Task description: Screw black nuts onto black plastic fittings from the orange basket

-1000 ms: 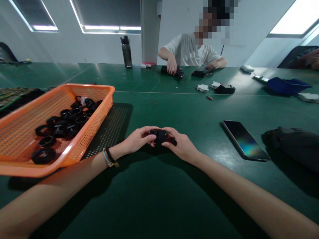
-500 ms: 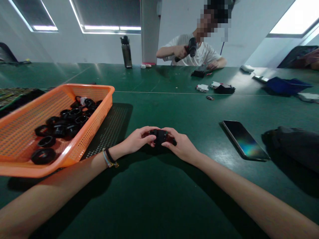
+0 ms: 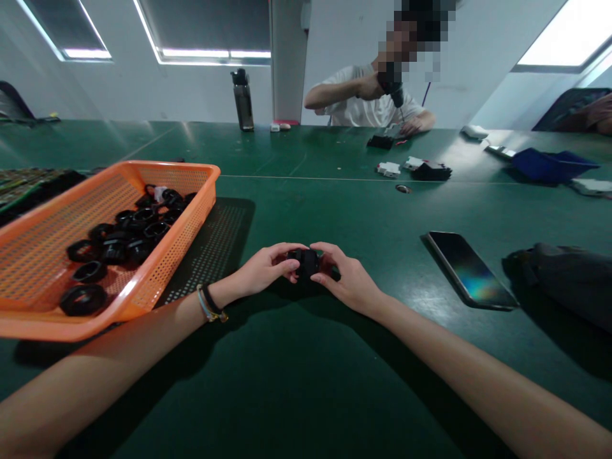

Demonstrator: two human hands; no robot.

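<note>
Black plastic fitting (image 3: 308,262) held end to end between two bare hands: the left hand (image 3: 261,271) pinches its left end between thumb and fingers, and the right hand (image 3: 351,280) closes thumb and fingertips about its right end. The fingers cover both ends, and deep shadow under the grip obscures whether the piece touches the green tabletop (image 3: 306,382). Left of the grip, an orange perforated basket (image 3: 57,328), cut off by the frame, contains similar black fittings (image 3: 115,248), partly overlapping. Right of the grip lies a smartphone (image 3: 471,269), and beyond it a dark, soft-looking article (image 3: 568,274), cropped and not identifiable. Tabletop extends toward the wearer between the forearms, and also separates the grip from basket and phone. Well beyond the grip, a co-worker, partly pixelated, holds a power drill (image 3: 393,89).
</note>
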